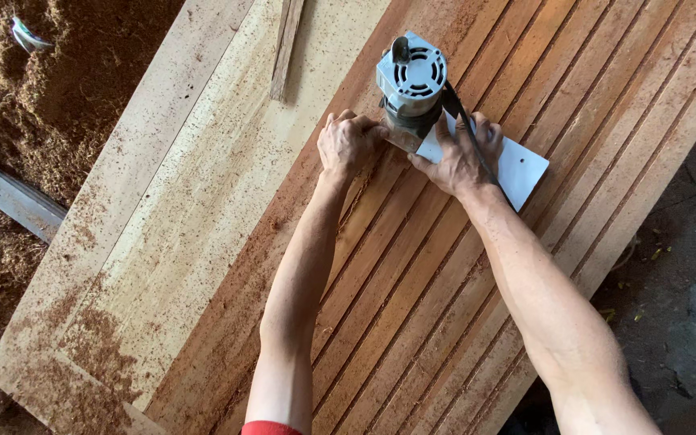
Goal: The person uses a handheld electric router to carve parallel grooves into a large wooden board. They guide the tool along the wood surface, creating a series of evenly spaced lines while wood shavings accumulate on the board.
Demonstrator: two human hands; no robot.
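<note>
While the router [411,84] stands upright on the grooved panel [412,306], near its far end, both hands clasp its base: left hand [350,143] and right hand [459,157] flank it equally (cord [469,133] over right). Grooves run away along the panel; white baseplate [521,171] extends rightward.

Both bare arms reach from the bottom of the frame up toward its upper middle, converging as they go. The left hand [350,143] sits left of centre, knuckles up, fingers [374,129] curled and pointing right. The right hand [459,157] lies just right of it, palm down, thumb angled toward the left hand, wrist bent slightly.
</note>
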